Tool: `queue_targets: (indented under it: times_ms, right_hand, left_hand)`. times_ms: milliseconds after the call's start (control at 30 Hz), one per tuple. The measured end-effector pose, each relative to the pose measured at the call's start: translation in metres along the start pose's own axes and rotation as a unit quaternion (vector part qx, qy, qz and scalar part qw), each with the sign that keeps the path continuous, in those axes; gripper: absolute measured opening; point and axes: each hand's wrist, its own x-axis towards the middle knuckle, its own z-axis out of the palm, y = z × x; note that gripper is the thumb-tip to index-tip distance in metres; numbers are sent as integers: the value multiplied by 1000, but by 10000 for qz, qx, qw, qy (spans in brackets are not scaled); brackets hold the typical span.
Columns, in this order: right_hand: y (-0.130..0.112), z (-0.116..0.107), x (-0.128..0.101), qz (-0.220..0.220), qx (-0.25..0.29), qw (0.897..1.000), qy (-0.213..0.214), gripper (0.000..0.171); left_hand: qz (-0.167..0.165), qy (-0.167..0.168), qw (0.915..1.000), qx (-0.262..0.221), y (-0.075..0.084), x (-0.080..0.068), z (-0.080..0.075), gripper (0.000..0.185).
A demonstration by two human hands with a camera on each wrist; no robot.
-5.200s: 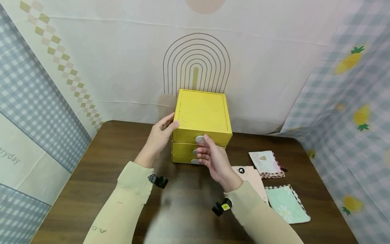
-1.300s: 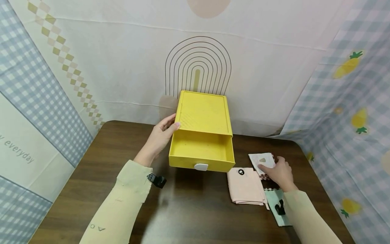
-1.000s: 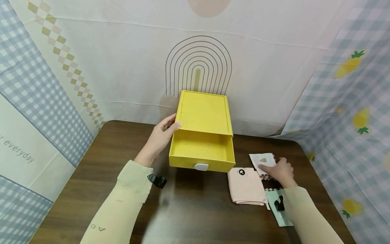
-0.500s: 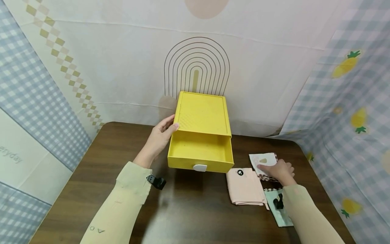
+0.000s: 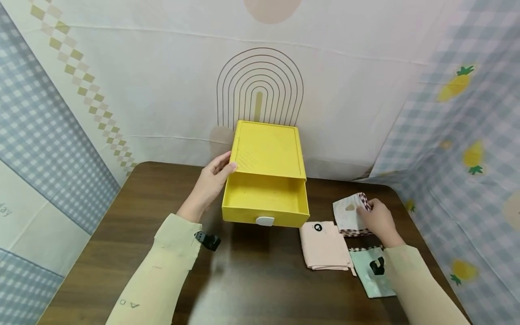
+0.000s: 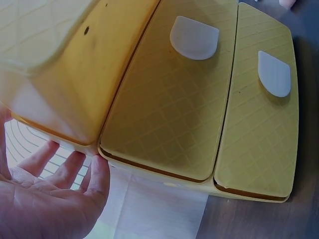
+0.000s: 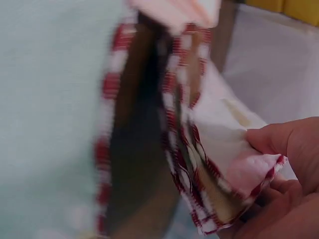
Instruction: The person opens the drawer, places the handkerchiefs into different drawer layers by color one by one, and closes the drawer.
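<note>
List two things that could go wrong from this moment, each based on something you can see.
The right hand pinches the folded cloth by one edge, so it may unfold as it lifts. The left hand only rests flat against the yellow drawer box, so the box, with its top drawer pulled out, might slide if bumped.

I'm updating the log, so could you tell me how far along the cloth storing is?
Done: the yellow plastic organiser's top drawer is pulled open, with nothing in it. In hand: the right hand pinches the red-edged folded cloth; the left hand rests against the organiser. Left: the pink folded cloth and mint folded cloth lie on the table.
</note>
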Motion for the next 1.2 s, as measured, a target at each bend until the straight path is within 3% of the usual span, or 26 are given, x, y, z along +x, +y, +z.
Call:
queue_targets:
  times_ms: [200,333,433,500,600,667,700,833,1033,1200]
  right_hand:
    - [-45,-31,-20,-421,604,9967,346,53]
    - [-83,-48,-28,-697,1516,9829,776,45]
    - [-112,-54,-33,-714,2987,9487,756,37]
    - [-131,-55,-36,-717,4044,9093,673,34]
    - [-160,-53,-40,-809,5067,8564,576,33]
    - [-178,-49,-44,-901,5423,8341,448,33]
    - [-186,-46,-46,-941,5481,8303,370,32]
    - [-218,-31,-53,-1066,5479,8297,-74,31]
    - [-250,-3,-57,-1360,5078,8484,-621,32]
    - [-251,17,-58,-1154,4600,8764,-835,33]
  left_hand:
    - [-3,0,10000,4,0,0,1,66]
    - [-26,43,10000,-43,0,0,-1,66]
    - [-80,69,9999,-74,-1,0,-2,66]
    - [-106,83,9999,-54,-1,0,-3,66]
    - [-136,86,9999,-18,-2,1,-3,67]
    - [-153,71,9999,-2,-2,1,-4,68]
    - [-160,61,9999,0,-2,1,-4,68]
    - [-145,44,9999,-84,-4,3,-4,67]
    - [-97,90,9997,-200,-6,6,1,64]
    - [-143,37,9995,-287,-6,7,6,62]
